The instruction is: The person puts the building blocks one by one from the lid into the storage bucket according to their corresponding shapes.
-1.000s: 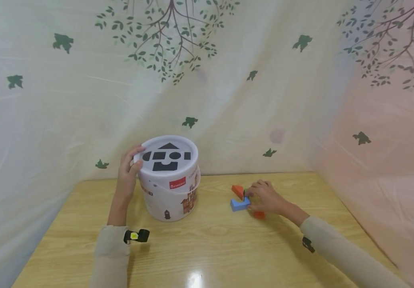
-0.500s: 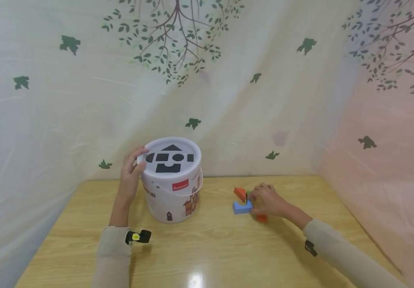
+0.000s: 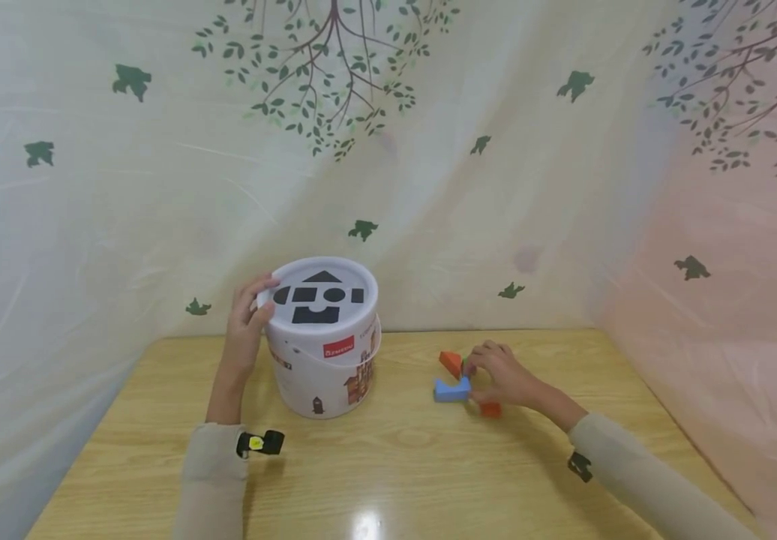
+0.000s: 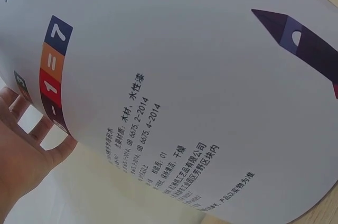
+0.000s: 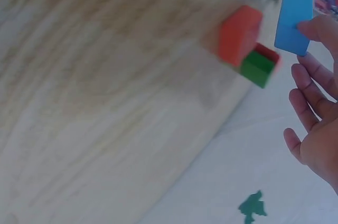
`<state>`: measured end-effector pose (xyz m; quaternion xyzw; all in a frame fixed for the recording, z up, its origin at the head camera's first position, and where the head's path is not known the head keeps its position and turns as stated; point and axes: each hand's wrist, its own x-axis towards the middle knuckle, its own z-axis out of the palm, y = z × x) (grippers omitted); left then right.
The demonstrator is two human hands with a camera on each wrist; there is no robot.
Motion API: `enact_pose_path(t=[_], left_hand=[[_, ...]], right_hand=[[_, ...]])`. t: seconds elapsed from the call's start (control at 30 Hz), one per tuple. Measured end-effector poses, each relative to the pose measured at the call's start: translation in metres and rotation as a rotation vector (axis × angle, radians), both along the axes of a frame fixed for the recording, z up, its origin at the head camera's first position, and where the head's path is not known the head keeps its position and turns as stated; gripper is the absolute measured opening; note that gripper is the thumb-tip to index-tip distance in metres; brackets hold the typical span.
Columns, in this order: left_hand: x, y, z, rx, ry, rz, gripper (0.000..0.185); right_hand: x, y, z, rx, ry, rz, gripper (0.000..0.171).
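Left hand (image 3: 244,331) against bucket (image 3: 324,382); right hand (image 3: 505,376) pinching blue block (image 3: 451,391).

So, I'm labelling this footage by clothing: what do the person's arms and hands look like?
Both the left hand and right hand are ungloved. The left long beige fabric sleeve and matching right beige fabric sleeve end short of the hands. At the left cuff sits a small black device with a yellow patch; a dark device sits at the right.
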<state>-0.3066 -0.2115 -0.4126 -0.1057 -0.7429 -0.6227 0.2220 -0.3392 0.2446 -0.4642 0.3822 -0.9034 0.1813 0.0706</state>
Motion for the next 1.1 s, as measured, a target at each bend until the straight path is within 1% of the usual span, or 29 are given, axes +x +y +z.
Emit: enact_pose_path(t=[0.13, 0.3, 0.4, 0.63, 0.77, 0.97, 1.1], left_hand=[[0.001, 0.001, 0.000, 0.003, -0.005, 0.006, 0.045], [0.002, 0.001, -0.002, 0.003, -0.017, 0.012, 0.045], [0.003, 0.002, -0.002, 0.005, -0.022, 0.015, 0.045], [0.004, 0.004, 0.002, 0.005, -0.016, 0.016, 0.045], [0.003, 0.004, 0.000, 0.006, -0.019, 0.011, 0.045], [0.003, 0.004, 0.000, 0.004, -0.018, 0.009, 0.046], [0.002, 0.003, 0.001, 0.007, -0.013, 0.011, 0.045]], right_hand=[[0.003, -0.004, 0.009, -0.015, 0.026, 0.023, 0.025], [0.005, -0.012, 0.022, -0.035, 0.006, 0.034, 0.024], [0.005, -0.016, 0.034, -0.057, 0.020, 0.033, 0.025], [0.003, -0.030, 0.062, -0.145, 0.107, 0.034, 0.025], [0.001, -0.035, 0.075, -0.181, 0.119, 0.037, 0.026], [-0.005, -0.041, 0.091, -0.261, 0.157, 0.082, 0.026], [-0.007, -0.046, 0.103, -0.311, 0.153, 0.085, 0.027]])
